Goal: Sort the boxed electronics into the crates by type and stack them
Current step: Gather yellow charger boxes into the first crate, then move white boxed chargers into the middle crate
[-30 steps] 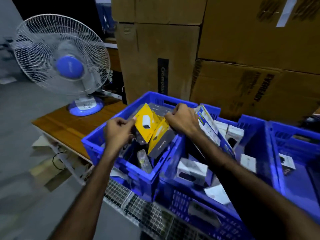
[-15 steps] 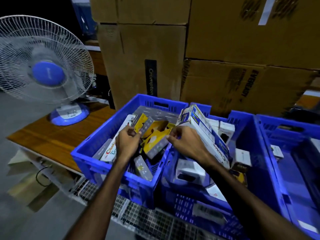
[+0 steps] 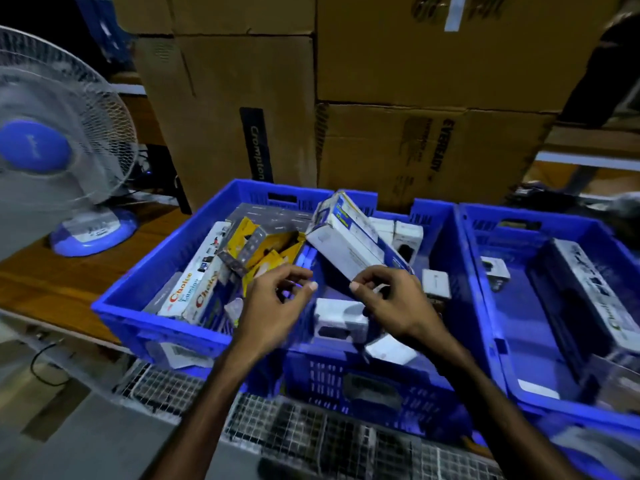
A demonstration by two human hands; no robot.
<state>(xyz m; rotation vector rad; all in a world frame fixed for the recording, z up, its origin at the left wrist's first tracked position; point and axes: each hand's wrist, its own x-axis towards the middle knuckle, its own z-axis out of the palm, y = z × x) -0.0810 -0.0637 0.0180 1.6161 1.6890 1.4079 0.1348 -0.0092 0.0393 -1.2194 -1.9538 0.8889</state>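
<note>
Boxes of electronics fill three blue crates on a wire rack, where a person sorts stock by type in front of stacked cartons. The left hand hovers with its fingers loosely curled and holding nothing, just short of the yellow packs piled in the left crate. The right hand hangs over the middle crate, thumb and forefinger close together; whether they pinch the edge of the long blue-and-white box leaning there cannot be told.

The cartons look light and stiff, thin card that would dent under a hard squeeze, and the glossy print may slip. The long ones are best taken across the narrow sides near the middle so they do not tip; the small white ones suit a pinch on opposite faces. Another long box lies in the right crate. A fan stands on the counter to the left.
</note>
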